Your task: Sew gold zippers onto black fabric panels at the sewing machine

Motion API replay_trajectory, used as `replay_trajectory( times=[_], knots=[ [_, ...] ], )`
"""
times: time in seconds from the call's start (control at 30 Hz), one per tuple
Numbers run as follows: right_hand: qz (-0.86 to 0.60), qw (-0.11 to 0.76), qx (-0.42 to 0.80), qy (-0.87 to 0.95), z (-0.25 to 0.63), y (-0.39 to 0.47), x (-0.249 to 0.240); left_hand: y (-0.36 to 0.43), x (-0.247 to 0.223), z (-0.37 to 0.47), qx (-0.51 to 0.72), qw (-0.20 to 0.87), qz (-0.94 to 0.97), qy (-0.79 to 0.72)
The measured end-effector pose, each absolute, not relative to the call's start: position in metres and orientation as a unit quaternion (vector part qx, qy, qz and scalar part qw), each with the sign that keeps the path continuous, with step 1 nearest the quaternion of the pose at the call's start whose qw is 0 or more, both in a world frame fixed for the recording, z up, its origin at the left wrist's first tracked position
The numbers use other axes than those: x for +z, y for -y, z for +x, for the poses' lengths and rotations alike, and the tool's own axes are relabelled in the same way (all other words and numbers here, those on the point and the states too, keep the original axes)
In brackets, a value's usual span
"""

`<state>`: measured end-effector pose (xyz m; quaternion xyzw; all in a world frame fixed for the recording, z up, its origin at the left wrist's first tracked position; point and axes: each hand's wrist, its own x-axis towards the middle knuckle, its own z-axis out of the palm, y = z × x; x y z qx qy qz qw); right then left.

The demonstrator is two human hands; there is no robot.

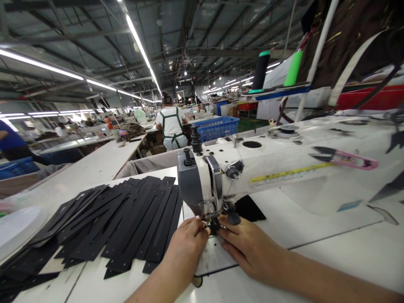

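My left hand is at the left of the sewing machine's needle area, thumb and fingertips pinched at the edge of a small black fabric piece. From the other side my right hand grips the same piece, its fingers bent close together near the presser foot. The foot and my fingertips hide most of that piece. Black material also shows behind the needle; whether it belongs to the same piece I cannot tell. Left of the machine lies a fanned pile of black strips with small holes at their ends.
Pink-handled thread snips lie on the machine arm by a yellow measuring tape. Black thread and green thread cones stand above. A blue crate and a person in a white shirt are ahead.
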<state>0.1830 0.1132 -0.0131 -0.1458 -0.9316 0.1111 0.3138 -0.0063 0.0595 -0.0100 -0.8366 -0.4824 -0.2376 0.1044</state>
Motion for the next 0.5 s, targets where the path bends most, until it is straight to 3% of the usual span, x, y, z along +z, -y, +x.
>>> replay_trajectory(
  times=[0.3, 0.5],
  knots=[
    [-0.160, 0.287, 0.129, 0.936, 0.189, -0.118, -0.012, -0.064, -0.014, -0.010, -0.240, 0.111, -0.835, 0.483],
    [-0.349, 0.242, -0.073, 0.902, 0.218, -0.128, -0.016, -0.044, 0.002, 0.004, -0.244, 0.122, -0.843, 0.463]
  ],
)
